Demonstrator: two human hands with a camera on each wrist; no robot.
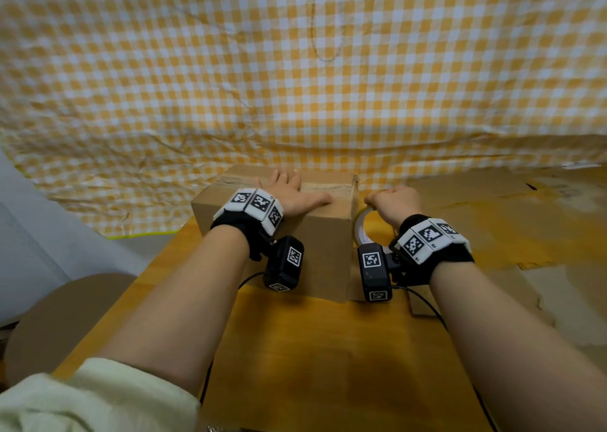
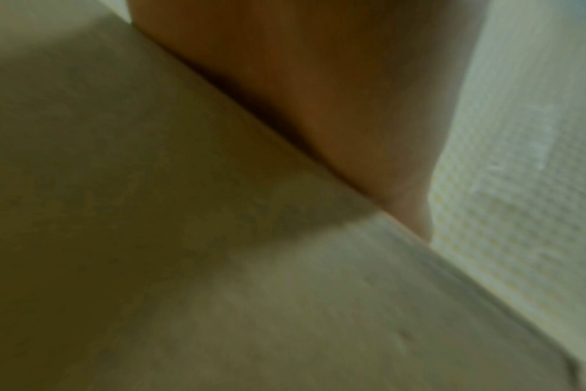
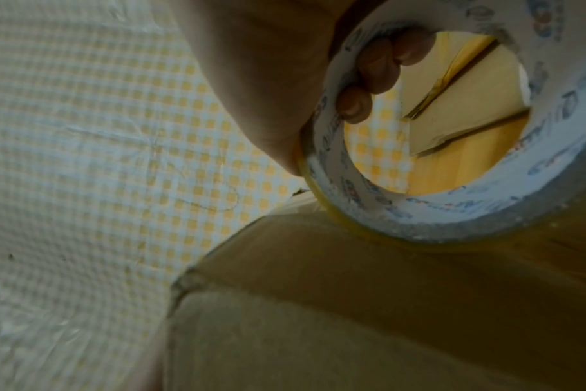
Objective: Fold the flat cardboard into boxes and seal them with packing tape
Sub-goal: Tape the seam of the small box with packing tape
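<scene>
A brown cardboard box point(image 1: 315, 247) stands on the yellow wooden table point(image 1: 328, 349) with its top flaps down. My left hand point(image 1: 292, 191) lies flat on the box top, fingers spread and straight. In the left wrist view the palm point(image 2: 335, 92) presses on the cardboard point(image 2: 151, 211). My right hand point(image 1: 394, 200) grips a roll of clear packing tape point(image 1: 363, 226) just off the box's right edge. In the right wrist view its fingertips point(image 3: 378, 68) curl through the roll's white core point(image 3: 435, 211), which sits by the box's corner point(image 3: 318, 317).
A yellow-and-white checked cloth point(image 1: 295, 70) hangs behind the table. Flat cardboard sheets point(image 1: 492, 201) lie at the right, reaching the table's right side. A round brown stool or seat point(image 1: 59, 316) is at the lower left, off the table's edge.
</scene>
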